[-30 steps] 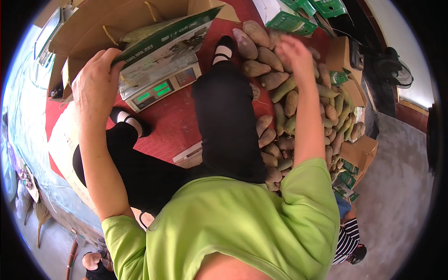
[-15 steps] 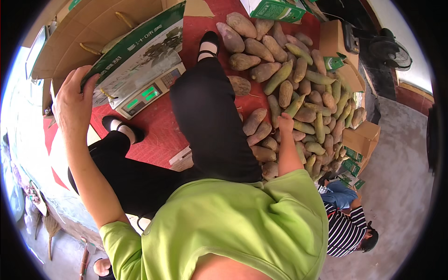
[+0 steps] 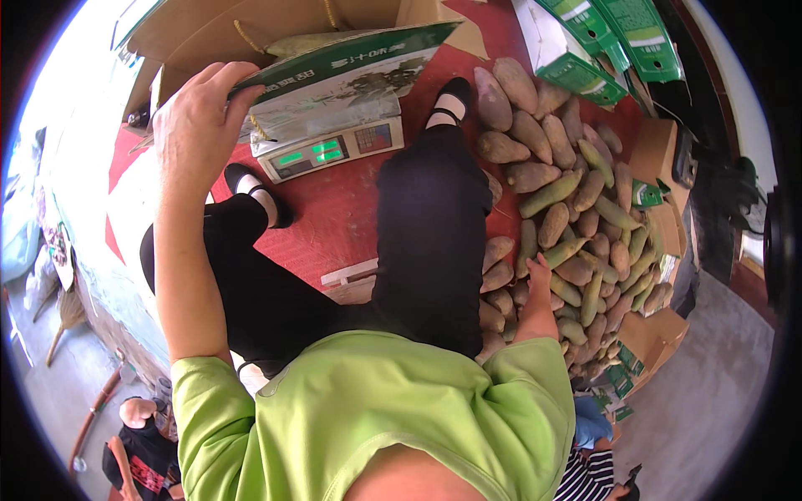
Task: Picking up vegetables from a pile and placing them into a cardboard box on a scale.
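My left hand [image 3: 196, 125] grips the near edge of a green and white cardboard box [image 3: 342, 63] that sits on a grey weighing scale [image 3: 330, 150]. My right hand [image 3: 539, 280] is low at my right side, reaching down into a heap of sweet potatoes [image 3: 568, 209] on the red floor; only a few fingers show, and I cannot tell whether they hold one. My legs in black trousers [image 3: 426, 217] stretch forward between the scale and the heap.
Open brown cartons [image 3: 251, 25] stand behind the scale. Green and white boxes [image 3: 601, 42] lie at the far right, more cartons [image 3: 652, 334] past the heap. Other people [image 3: 142, 451] are at the lower left and lower right [image 3: 593, 468].
My right arm has dropped from the far end of the heap back to my side. My left hand stays on the box edge.
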The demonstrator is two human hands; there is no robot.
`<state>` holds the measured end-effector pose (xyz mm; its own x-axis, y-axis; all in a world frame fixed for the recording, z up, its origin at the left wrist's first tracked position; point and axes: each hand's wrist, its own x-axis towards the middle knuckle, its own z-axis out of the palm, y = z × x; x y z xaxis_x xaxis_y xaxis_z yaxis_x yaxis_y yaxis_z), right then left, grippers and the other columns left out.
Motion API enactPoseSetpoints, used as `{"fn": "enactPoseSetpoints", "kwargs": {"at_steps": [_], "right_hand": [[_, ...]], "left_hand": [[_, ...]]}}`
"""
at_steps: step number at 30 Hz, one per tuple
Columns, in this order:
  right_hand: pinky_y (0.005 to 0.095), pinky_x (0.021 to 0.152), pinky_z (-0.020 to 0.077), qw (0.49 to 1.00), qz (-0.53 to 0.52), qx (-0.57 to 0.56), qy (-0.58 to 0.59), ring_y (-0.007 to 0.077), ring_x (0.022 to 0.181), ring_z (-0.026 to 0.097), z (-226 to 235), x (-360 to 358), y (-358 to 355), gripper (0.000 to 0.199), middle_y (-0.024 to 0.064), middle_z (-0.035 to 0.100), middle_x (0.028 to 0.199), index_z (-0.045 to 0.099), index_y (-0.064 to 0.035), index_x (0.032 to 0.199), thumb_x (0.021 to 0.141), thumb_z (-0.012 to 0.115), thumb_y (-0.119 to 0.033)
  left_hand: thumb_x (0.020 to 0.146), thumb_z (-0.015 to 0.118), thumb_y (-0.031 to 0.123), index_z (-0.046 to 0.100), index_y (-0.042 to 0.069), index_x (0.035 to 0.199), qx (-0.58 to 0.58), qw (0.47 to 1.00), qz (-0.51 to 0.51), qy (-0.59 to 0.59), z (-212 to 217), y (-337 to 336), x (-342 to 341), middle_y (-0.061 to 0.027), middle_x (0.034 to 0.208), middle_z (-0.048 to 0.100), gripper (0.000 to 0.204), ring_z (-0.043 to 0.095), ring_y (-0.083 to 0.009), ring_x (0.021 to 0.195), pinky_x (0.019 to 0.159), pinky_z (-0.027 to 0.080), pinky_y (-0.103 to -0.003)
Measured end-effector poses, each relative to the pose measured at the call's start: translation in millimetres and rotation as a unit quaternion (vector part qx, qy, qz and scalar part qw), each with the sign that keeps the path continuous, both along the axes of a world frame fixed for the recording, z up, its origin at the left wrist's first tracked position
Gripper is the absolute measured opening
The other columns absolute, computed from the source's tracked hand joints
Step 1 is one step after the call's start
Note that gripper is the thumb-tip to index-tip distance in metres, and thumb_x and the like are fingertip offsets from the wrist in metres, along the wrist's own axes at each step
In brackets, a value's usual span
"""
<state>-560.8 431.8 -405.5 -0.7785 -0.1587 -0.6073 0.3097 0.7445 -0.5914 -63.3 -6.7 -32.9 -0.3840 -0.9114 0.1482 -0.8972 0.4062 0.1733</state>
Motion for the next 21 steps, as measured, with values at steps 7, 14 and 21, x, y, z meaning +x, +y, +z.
{"fn": "enactPoseSetpoints", "kwargs": {"at_steps": [7,14,21], "right_hand": [[0.0268,0.063,0.0468,0.999,0.039,0.015,0.005,0.0130,0.079,0.059,41,29,-33,0.053,0.0077,0.064,0.102,0.056,-0.0070,0.129,0.078,0.071,-0.006],[0.0273,0.051,0.0434,0.996,-0.086,-0.026,-0.007,0.0143,0.065,0.055,68,66,-59,0.043,0.0033,0.062,0.094,0.060,-0.0200,0.118,0.078,0.072,-0.010],[0.0268,0.054,0.0439,0.959,-0.164,-0.184,-0.142,0.0211,0.074,0.061,157,95,-78,0.050,0.0009,0.060,0.104,0.049,-0.0299,0.127,0.081,0.067,-0.021]], "left_hand": [[0.086,0.061,0.028,0.066,0.013,0.098,-0.021,1.000,-0.006,-0.011,0,1,5,-0.0028,0.092,0.066,0.019,0.063,-0.0255,0.087,0.073,0.049,-0.037],[0.084,0.064,0.022,0.066,0.010,0.095,-0.042,0.998,-0.037,0.010,-3,-2,5,-0.0057,0.088,0.065,0.016,0.063,-0.0270,0.083,0.070,0.049,-0.037],[0.083,0.063,0.022,0.063,0.008,0.085,-0.015,0.998,-0.057,0.012,2,2,5,-0.0085,0.079,0.061,0.014,0.061,-0.0299,0.081,0.070,0.047,-0.041]]}}
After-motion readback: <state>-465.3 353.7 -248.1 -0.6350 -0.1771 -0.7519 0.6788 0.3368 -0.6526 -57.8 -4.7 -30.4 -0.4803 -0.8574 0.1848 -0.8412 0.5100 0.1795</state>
